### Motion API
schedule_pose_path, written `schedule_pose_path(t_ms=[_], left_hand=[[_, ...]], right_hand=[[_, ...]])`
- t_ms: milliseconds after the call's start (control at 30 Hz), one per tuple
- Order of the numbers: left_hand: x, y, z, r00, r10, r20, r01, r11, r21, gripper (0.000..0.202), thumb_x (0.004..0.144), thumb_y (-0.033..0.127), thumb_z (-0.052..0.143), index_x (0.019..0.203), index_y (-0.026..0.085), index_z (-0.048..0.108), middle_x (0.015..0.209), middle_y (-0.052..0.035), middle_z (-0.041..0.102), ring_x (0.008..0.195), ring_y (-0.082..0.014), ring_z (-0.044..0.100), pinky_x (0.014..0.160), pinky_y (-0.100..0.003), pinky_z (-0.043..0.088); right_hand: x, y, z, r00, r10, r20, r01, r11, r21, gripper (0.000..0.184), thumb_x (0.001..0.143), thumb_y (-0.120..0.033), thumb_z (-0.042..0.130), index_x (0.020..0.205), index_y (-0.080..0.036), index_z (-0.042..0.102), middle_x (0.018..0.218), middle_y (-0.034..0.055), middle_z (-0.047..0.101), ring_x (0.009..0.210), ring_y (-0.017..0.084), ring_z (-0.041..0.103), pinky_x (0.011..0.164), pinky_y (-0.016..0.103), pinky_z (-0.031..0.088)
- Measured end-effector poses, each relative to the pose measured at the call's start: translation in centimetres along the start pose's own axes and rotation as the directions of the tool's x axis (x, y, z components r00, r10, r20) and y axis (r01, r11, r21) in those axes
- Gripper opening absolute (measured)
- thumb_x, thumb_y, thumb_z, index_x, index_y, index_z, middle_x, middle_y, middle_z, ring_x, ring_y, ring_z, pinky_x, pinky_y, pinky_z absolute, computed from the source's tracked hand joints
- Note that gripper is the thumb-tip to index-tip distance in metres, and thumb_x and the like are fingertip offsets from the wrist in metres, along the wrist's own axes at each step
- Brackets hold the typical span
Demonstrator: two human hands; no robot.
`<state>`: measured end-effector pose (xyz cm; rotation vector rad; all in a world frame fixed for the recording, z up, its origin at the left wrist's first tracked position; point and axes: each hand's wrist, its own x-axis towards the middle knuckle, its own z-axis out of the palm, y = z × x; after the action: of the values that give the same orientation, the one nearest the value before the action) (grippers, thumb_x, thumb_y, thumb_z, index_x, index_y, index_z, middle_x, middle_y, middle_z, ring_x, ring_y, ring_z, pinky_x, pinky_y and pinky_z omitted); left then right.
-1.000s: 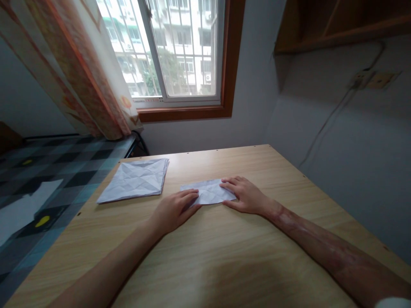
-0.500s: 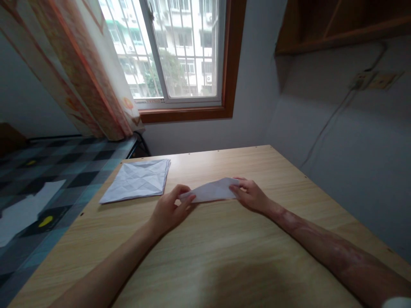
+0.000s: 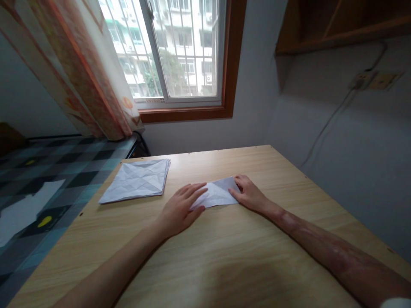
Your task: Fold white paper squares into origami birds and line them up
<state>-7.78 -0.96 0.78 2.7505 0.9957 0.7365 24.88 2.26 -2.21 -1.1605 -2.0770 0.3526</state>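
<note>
Two hands on one folded paper (image 3: 217, 193)
Left hand (image 3: 181, 208) lay flat and open on its left end — right hand (image 3: 248, 194) pinched its right edge, on the worktop (image 3: 224, 252).

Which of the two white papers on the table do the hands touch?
The small folded paper, pressed by left hand and right hand; the larger creased stack lies apart, untouched.

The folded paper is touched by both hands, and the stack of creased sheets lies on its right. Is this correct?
No. The head view shows the stack of creased sheets on the left of the folded paper. The rest holds.
</note>
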Motion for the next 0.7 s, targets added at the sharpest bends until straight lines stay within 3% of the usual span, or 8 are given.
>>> schedule_pose_path(t_ms=[100,233,333,433,533,700], left_hand=[[0.0,0.4,0.2,0.978,0.05,0.202,-0.044,0.999,-0.032,0.052,0.113,0.04,0.055,0.165,0.033,0.053,0.171,-0.0083,0.055,0.158,-0.0309,0.052,0.134,-0.057,0.04],[-0.1,0.2,0.5,0.967,-0.005,0.256,0.015,0.999,-0.034,0.055,0.114,0.047,0.053,0.167,0.033,0.052,0.175,-0.0069,0.049,0.161,-0.0311,0.048,0.137,-0.057,0.036],[-0.1,0.2,0.3,0.968,-0.025,0.251,0.033,0.999,-0.029,0.054,0.114,0.048,0.052,0.166,0.031,0.052,0.175,-0.0074,0.049,0.162,-0.0309,0.047,0.138,-0.058,0.034],[-0.1,0.4,0.1,0.966,-0.026,0.259,0.032,0.999,-0.019,0.055,0.115,0.049,0.052,0.166,0.029,0.052,0.176,-0.009,0.047,0.164,-0.031,0.044,0.139,-0.058,0.031],[-0.1,0.3,0.1,0.96,0.006,0.278,0.001,1.0,-0.027,0.058,0.113,0.05,0.054,0.167,0.03,0.05,0.177,-0.009,0.044,0.166,-0.032,0.04,0.139,-0.059,0.03],[-0.3,0.0,0.1,0.963,0.043,0.265,-0.035,0.999,-0.034,0.059,0.112,0.05,0.057,0.168,0.032,0.048,0.178,-0.0085,0.045,0.166,-0.0326,0.04,0.139,-0.059,0.031]], right_hand=[[-0.2,-0.4,-0.1,0.993,-0.112,0.039,0.112,0.994,-0.006,0.029,0.104,-0.022,0.06,0.13,-0.018,0.074,0.132,0.0161,0.074,0.125,0.032,0.067,0.114,0.051,0.054],[-0.7,-1.5,-0.4,0.931,-0.296,0.212,0.305,0.952,-0.008,0.053,0.112,-0.021,0.049,0.165,-0.025,0.054,0.167,0.0127,0.058,0.154,0.029,0.054,0.131,0.054,0.042],[-1.1,-2.0,-0.6,0.874,-0.32,0.366,0.352,0.936,-0.021,0.06,0.116,-0.038,0.052,0.174,-0.03,0.04,0.176,0.0097,0.046,0.165,0.029,0.043,0.137,0.056,0.032],[-1.4,-2.3,-0.7,0.845,-0.272,0.46,0.323,0.946,-0.034,0.077,0.114,-0.056,0.054,0.179,-0.028,0.024,0.182,0.0104,0.032,0.17,0.028,0.031,0.141,0.054,0.024],[-1.5,-2.5,-0.4,0.85,-0.22,0.479,0.279,0.959,-0.055,0.089,0.11,-0.066,0.055,0.18,-0.025,0.019,0.185,0.0123,0.025,0.172,0.03,0.027,0.142,0.052,0.021],[-0.5,-2.7,1.0,0.867,-0.18,0.464,0.239,0.968,-0.073,0.103,0.105,-0.079,0.055,0.18,-0.018,0.021,0.184,0.0177,0.024,0.172,0.034,0.027,0.141,0.05,0.02]])
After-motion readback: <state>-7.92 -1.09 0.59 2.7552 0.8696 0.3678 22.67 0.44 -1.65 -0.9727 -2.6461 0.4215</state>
